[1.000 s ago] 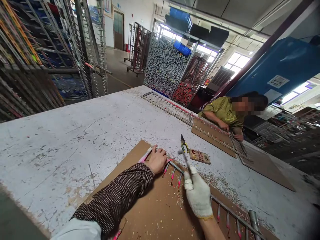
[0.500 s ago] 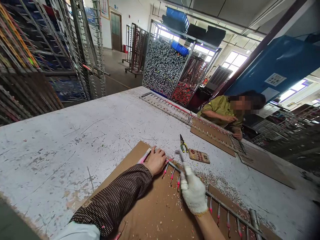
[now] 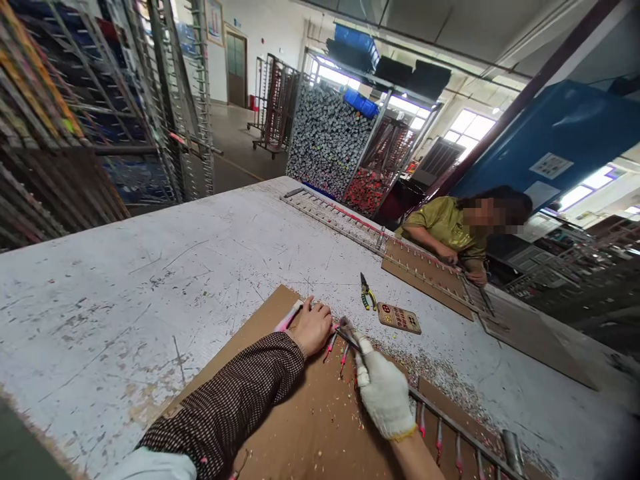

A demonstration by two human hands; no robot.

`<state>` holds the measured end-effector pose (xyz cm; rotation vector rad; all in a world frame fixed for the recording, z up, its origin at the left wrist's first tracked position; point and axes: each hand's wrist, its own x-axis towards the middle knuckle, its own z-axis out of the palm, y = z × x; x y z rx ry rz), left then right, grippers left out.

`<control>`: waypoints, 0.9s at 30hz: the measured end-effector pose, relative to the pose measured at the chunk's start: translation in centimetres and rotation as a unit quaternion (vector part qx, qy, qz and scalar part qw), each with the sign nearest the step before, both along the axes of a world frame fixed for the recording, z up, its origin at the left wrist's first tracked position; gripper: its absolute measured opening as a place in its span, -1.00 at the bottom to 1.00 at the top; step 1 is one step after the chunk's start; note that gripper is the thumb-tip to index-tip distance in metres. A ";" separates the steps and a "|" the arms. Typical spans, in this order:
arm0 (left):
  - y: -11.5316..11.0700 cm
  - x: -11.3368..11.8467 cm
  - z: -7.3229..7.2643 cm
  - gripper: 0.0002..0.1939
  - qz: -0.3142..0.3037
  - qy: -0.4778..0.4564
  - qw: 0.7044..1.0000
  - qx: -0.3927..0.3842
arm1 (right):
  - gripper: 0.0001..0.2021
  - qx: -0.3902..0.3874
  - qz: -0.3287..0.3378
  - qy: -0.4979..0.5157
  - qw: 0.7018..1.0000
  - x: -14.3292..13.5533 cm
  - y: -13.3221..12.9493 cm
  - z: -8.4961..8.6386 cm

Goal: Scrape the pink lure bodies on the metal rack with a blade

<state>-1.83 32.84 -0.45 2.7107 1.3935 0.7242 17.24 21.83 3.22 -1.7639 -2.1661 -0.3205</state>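
My left hand, bare below a checked sleeve, is curled over the far end of a metal rack. Its fingertips and exact hold are partly hidden. Small pink-and-grey hooked pieces hang in a row along the rack's bar. My right hand, in a white knitted glove, is closed around a slim dark tool with a small rounded metal head. That head is at the bar, close beside my left fingers. Brown cardboard lies beneath the rack.
Yellow-and-black pliers and a phone-shaped case lie beyond my right hand. Coloured chips litter the white table. Across it, another person works at a long rack on cardboard. Tall racks stand left.
My right hand has brought the tool's head down and left, from above the bar to beside my left fingers. My left hand stays at the rack's end.
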 end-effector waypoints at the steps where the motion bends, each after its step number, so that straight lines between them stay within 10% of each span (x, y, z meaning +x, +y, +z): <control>1: 0.0 0.0 -0.2 -0.77 -0.001 -0.002 1.000 0.006 | -0.50 0.043 -0.008 0.020 0.999 0.2 0.0 0.0; 8: 0.4 0.1 -1.0 -0.73 0.000 -0.006 0.999 0.034 | -0.45 -0.034 0.023 -0.038 0.998 0.8 0.4 0.0; 13: 0.5 0.1 -1.1 -0.73 -0.002 0.006 0.999 0.042 | -0.50 0.122 -0.024 0.051 0.991 0.7 0.4 0.4; 18: 0.6 0.0 -1.1 -0.75 0.002 0.009 0.999 0.033 | -0.43 -0.034 0.024 -0.065 0.997 0.5 0.5 0.2; 23: 0.7 0.0 -1.5 -0.73 -0.005 0.015 0.999 0.046 | -0.49 0.130 -0.031 0.054 0.990 0.8 0.3 0.5; 27: 0.7 -0.1 -1.3 -0.75 0.001 0.009 0.999 0.037 | -0.49 -0.033 0.006 -0.028 0.999 0.7 0.7 0.5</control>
